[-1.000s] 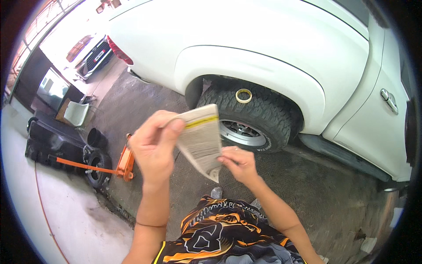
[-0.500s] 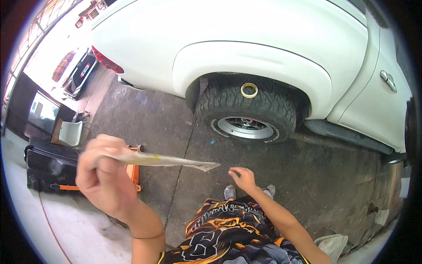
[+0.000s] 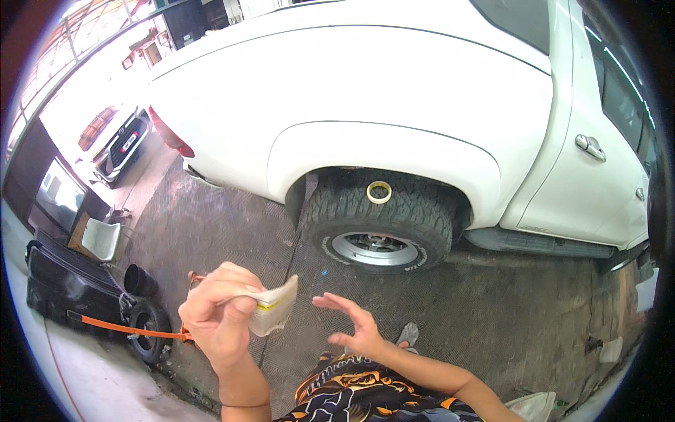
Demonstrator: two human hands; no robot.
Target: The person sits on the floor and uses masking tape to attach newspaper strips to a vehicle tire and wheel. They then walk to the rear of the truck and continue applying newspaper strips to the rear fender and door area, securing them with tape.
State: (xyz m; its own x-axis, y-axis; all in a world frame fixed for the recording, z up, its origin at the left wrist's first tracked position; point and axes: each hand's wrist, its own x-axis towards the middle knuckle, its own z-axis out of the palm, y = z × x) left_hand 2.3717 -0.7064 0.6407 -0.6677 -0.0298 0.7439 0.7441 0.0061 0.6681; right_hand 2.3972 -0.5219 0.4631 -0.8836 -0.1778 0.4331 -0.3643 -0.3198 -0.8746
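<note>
Sheet (image 3: 273, 315): off-white, folded, thin, with a yellow stripe near the pinched edge; held in mid-air above the floor, in view to the lower left of the big tyre;
Left grip (image 3: 221, 316): closed on the sheet, thumb against the near face, fingers curled behind;
Right grip (image 3: 357, 332): open, fingers stretched toward the sheet, thumb apart; near it, not touching;
Floor (image 3: 520, 316): dark grey, finely patterned, scuffed and dusty; crossed by a thin dark seam to the left of the big tyre; marked by a small blue speck (image 3: 324, 272) just in front of the tread; paler toward the far left;
Big tyre (image 3: 422, 214): black, deeply treaded, set under the arch of a white vehicle (image 3: 408, 84); fitted round a silver wheel (image 3: 351, 247);
Tape roll (image 3: 380, 200): pale outside, yellowish inside; resting on the tread, well apart from both grips;
White vehicle: broad across the upper middle and right, red lamp (image 3: 169, 132) at the left end, dark side step (image 3: 538, 243) low down at the right;
Left side: black moulded part (image 3: 74, 292), dark bucket (image 3: 137, 281), smaller tyre (image 3: 145, 334) and orange bar (image 3: 133, 328) grouped close together; pale chair (image 3: 102, 239) just beyond;
Far opening: bright, at the upper left, with a second vehicle (image 3: 121, 149) near it;
Lower edge: black-and-orange clothing (image 3: 358, 390), one grey shoe (image 3: 409, 333) on the floor.
</note>
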